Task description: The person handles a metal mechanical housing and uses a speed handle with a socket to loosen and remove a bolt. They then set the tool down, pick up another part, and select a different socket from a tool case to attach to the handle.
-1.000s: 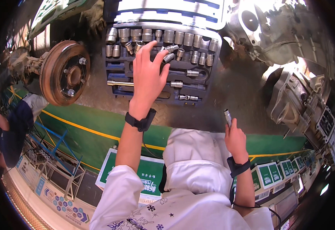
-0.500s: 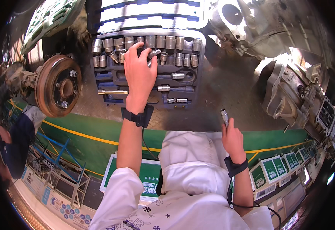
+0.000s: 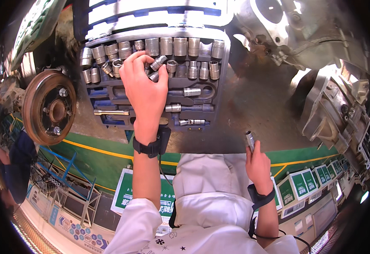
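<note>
My left hand (image 3: 144,86) reaches into a socket set case (image 3: 108,96). Its thumb and fingers are curled around a tilted chrome socket (image 3: 158,62) above the second row, with another socket (image 3: 154,76) partly hidden under the fingers. Larger sockets (image 3: 180,47) stand in the top row, and smaller ones (image 3: 204,70) fill the row below. Low at the right, my right hand (image 3: 259,167) is closed around a short metal socket piece (image 3: 249,139) that points up and away; its lower end is hidden in the fingers.
The case lies on a dark metal bench (image 3: 252,101) with its lid (image 3: 159,17) open at the back. A rusty brake drum (image 3: 49,108) stands at the left. Gearbox housings (image 3: 329,106) crowd the right. Below the bench is a green floor (image 3: 104,154) with yellow lines.
The view has shifted, so the case looks nearer and lower. My left thumb and fingers have drawn in around the tilted socket. My right hand keeps its hold.
</note>
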Demonstrator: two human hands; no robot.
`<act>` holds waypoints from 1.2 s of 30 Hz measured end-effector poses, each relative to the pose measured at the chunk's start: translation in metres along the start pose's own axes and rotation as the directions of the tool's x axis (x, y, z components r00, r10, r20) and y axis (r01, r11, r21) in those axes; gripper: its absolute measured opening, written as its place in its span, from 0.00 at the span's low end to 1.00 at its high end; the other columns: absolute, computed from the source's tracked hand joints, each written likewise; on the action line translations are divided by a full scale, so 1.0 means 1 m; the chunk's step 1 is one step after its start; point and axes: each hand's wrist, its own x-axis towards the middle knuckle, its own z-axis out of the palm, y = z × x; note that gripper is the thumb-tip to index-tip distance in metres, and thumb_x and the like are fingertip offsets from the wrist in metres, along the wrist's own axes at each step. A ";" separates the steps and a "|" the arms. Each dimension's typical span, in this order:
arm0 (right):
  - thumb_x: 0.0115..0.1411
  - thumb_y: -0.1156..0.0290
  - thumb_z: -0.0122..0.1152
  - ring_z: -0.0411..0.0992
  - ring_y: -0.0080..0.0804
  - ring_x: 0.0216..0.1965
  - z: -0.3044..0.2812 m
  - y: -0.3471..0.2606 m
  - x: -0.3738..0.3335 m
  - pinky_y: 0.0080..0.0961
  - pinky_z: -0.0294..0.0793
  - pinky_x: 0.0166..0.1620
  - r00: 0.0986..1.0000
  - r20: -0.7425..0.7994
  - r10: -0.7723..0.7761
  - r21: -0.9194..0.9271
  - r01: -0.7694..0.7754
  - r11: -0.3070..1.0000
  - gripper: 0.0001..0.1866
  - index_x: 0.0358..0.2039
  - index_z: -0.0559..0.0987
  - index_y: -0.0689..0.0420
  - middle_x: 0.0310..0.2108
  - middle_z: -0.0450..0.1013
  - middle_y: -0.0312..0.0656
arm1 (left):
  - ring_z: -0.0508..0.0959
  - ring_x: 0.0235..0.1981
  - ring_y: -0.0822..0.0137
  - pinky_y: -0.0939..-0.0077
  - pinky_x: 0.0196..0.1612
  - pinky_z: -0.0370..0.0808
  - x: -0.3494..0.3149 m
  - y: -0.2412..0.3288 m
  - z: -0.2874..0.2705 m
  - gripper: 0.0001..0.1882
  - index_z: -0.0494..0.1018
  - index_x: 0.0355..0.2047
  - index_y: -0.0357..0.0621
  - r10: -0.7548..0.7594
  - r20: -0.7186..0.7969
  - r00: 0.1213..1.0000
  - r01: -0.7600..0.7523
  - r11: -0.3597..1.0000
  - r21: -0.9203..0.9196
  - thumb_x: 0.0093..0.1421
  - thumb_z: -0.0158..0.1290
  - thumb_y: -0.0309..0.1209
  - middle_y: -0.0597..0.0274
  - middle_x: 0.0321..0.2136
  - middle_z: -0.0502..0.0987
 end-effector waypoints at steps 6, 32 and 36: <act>0.67 0.66 0.51 0.72 0.62 0.22 0.006 0.001 0.010 0.55 0.69 0.25 1.000 0.014 0.017 0.002 -0.017 1.000 0.10 0.40 0.64 0.58 0.18 0.72 0.57 | 0.70 0.50 0.55 0.62 0.55 0.67 -0.004 0.004 0.004 0.15 0.72 0.37 0.41 -0.043 -0.025 0.999 0.044 0.999 0.030 0.51 0.64 0.28 0.58 0.47 0.74; 0.65 0.68 0.53 0.73 0.60 0.23 0.029 -0.004 0.010 0.54 0.70 0.27 0.997 0.072 0.016 0.081 -0.022 0.997 0.11 0.43 0.65 0.57 0.19 0.74 0.56 | 0.59 0.62 0.48 0.50 0.60 0.56 -0.010 0.042 0.017 0.27 0.76 0.47 0.50 0.311 0.291 0.905 -0.323 0.947 -0.009 0.42 0.66 0.28 0.53 0.60 0.63; 0.65 0.68 0.53 0.73 0.61 0.23 0.036 -0.006 0.011 0.55 0.70 0.27 0.998 0.063 0.010 0.096 -0.016 0.995 0.10 0.42 0.65 0.57 0.19 0.74 0.56 | 0.58 0.63 0.48 0.48 0.60 0.55 -0.009 0.044 0.017 0.28 0.76 0.47 0.52 0.339 0.292 0.894 -0.350 0.937 -0.016 0.42 0.66 0.29 0.53 0.60 0.63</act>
